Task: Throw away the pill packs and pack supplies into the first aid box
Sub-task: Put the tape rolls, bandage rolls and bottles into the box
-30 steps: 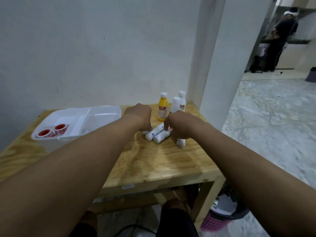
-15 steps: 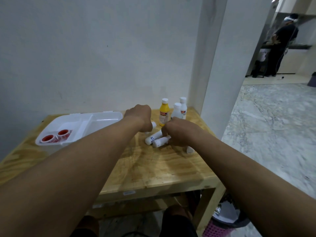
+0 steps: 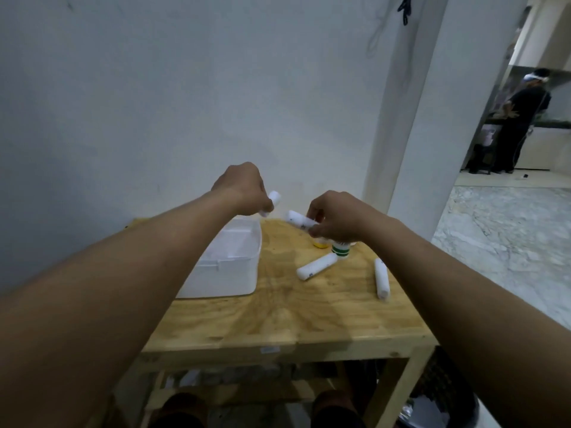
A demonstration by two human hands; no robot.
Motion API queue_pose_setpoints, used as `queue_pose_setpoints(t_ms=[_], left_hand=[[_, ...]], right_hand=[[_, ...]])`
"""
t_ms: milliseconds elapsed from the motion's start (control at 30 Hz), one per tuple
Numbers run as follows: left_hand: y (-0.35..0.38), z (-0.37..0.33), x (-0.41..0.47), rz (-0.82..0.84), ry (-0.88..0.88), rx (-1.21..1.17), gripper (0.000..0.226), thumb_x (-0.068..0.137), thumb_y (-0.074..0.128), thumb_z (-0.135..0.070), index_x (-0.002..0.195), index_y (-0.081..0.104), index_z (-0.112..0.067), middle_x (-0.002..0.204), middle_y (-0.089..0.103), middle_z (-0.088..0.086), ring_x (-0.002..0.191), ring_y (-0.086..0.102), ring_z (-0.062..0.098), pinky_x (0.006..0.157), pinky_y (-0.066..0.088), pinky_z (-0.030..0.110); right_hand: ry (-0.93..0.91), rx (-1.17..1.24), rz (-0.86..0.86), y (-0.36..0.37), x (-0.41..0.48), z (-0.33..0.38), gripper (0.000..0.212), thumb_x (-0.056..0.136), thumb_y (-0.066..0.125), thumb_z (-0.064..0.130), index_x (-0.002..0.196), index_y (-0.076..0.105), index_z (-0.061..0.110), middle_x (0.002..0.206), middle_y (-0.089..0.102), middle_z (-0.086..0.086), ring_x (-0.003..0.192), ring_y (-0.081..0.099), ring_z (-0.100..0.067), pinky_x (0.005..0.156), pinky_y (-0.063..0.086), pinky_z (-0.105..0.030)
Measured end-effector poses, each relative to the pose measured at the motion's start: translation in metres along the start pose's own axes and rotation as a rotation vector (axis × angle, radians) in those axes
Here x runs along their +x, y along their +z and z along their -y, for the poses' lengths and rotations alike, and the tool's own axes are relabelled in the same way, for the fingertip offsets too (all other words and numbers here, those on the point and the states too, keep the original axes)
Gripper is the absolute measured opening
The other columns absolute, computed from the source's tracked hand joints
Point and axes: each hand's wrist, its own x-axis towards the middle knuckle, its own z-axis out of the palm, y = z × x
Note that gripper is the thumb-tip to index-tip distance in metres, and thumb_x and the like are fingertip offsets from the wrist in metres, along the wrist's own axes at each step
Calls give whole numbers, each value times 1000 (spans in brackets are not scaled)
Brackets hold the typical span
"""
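My left hand (image 3: 239, 189) is raised above the far right corner of the white first aid box (image 3: 228, 267) and grips a white bandage roll (image 3: 272, 200). To its right, my right hand (image 3: 335, 219) holds another white bandage roll (image 3: 296, 218) above the wooden table (image 3: 278, 319). Two more white rolls lie on the table, one (image 3: 316, 266) near the middle and one (image 3: 382, 278) by my right forearm. Behind my right hand stand bottles, mostly hidden: a yellow one (image 3: 321, 243) and a white one with green bands (image 3: 340, 250).
The table stands against a white wall with a white pillar (image 3: 411, 118) at its right. A bin (image 3: 445, 393) sits on the floor under the table's right side. A person (image 3: 519, 125) stands far off at the back right. My legs show below the table.
Both hands have lifted off the table, each with a bandage roll, the left one toward the box. The view has tilted up, so the box's left part is hidden by my arm.
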Motion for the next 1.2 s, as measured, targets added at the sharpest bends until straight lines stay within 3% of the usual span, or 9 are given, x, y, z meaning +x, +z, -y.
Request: queue_pose_setpoints(t_ms=[167,267,333,400,567,733,1067,1200], left_hand=[[-30,34,-10,-41,-61,-30,24,64,87,-31,82,80,-16,87,73,1,81,65,19,75,57,35],[-44,55,-16,-54,-105,-35,23,63,87,-29,80,80,-16,85,73,1,81,66,20,72,56,32],[-51,70,-20,-55,-139,-35,24,62,87,-29,80,80,-16,85,73,1,81,66,21,74,57,34],[-56,86,-23,-52,-179,-29,26,61,88,-29,81,79,-15,85,72,2,81,66,22,73,57,34],[-59,123,-29,-29,-269,-11,33,60,89,-29,85,76,-12,86,72,4,78,67,22,72,58,35],[-55,147,-30,11,-333,-8,40,60,90,-30,91,72,-12,91,71,5,82,67,24,77,59,38],[-38,160,-20,47,-304,50,38,67,88,-36,91,71,-13,91,71,3,82,67,23,78,60,39],[-35,163,-20,55,-296,114,35,67,86,-40,86,71,-15,87,71,2,79,67,23,78,59,39]], right_hand=[[50,107,-45,-4,14,32,25,79,73,31,97,75,13,92,72,-6,83,65,-21,73,55,-38],[72,198,-39,-2,21,54,31,78,71,25,102,74,5,99,72,-17,85,66,-28,68,52,-38],[77,262,-22,2,27,71,37,76,71,22,106,72,-1,104,71,-23,76,62,-28,64,45,-35],[75,339,20,8,36,88,36,76,71,20,102,73,-4,101,71,-25,71,61,-25,62,52,-37],[105,505,135,24,56,129,27,83,76,15,100,73,-5,94,75,-18,86,74,-25,64,62,-29],[150,556,198,41,73,153,26,83,79,18,95,73,-4,81,73,-13,66,69,-20,65,63,-29],[120,400,215,68,94,170,27,86,75,26,94,73,-1,86,75,-12,73,69,-21,62,60,-29],[97,295,209,78,98,172,21,86,69,18,93,72,-1,79,71,-12,65,63,-22,61,58,-30]])
